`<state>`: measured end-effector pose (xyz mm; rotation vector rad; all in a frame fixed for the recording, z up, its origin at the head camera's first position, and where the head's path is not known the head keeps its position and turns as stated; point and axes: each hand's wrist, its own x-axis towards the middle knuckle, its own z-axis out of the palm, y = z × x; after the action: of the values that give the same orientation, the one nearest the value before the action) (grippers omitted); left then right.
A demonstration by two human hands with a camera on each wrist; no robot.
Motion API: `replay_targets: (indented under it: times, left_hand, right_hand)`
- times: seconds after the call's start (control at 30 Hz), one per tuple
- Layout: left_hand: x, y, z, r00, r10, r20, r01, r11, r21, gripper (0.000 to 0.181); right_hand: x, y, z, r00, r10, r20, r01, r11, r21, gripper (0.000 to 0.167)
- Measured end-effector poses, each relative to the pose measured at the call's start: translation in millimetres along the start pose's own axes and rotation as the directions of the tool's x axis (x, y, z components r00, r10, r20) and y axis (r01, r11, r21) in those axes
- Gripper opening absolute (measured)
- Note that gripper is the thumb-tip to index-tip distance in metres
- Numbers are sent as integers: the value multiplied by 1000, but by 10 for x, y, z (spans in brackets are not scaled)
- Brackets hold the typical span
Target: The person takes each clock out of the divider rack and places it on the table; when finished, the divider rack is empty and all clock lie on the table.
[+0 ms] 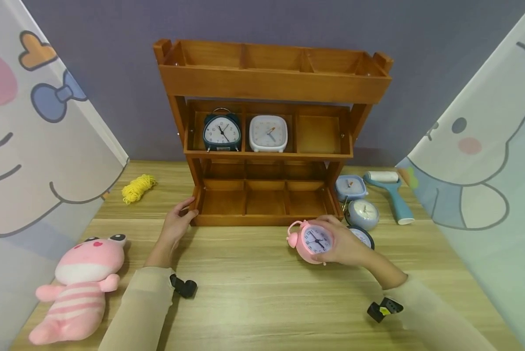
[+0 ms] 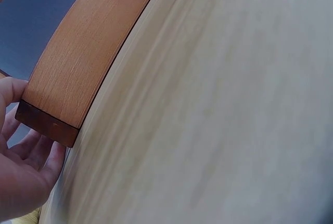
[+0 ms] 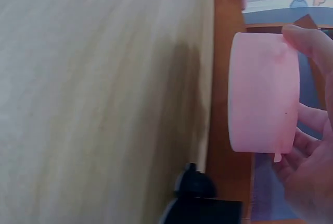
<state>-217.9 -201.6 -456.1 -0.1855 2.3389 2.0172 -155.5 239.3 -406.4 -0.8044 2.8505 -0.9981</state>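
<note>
A pink twin-bell alarm clock (image 1: 305,249) is held tilted by my right hand (image 1: 343,243), in front of the shelf's lower right. In the right wrist view the thumb and fingers of the right hand (image 3: 312,166) grip the pink clock (image 3: 263,94) by its side. My left hand (image 1: 175,231) grips the lower left corner of the wooden shelf (image 1: 271,84); in the left wrist view the left hand's (image 2: 23,177) thumb and fingers lie around the end of the wood (image 2: 83,52). A dark green clock (image 1: 222,132) and a white clock (image 1: 268,134) stand in the middle tier's left and centre compartments.
Right of the shelf are a light-blue square clock (image 1: 350,187), a round grey-blue clock (image 1: 362,214), a dark-rimmed clock (image 1: 368,238) partly behind my right hand, and a lint roller (image 1: 396,197). Yellow string (image 1: 138,188) and a pink plush toy (image 1: 80,292) lie left.
</note>
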Motion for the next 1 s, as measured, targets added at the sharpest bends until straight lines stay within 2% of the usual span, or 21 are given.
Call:
replay_targets:
  times: [0.23,0.43,0.63,1.0]
  left_hand:
    - [11,11,-5,1000,-23,5,23,1000,5,55]
    - [-29,35,0,1000,-5,-5,5,1000,30,54]
    - [-28,23,2,1000,13,-6,-12,999,34,53]
    - [-14,-12,9,1000,4,-18,-3,1000,22,53]
  right_hand:
    - [18,104,101,998,-6,65,9,999,-48,80]
    - [41,133,120,996,10,86,-5,998,-56,80]
    - [48,165,137,995,21,99,-19,1000,-22,79]
    - [47,176,147,991,25,128,-28,999,23,80]
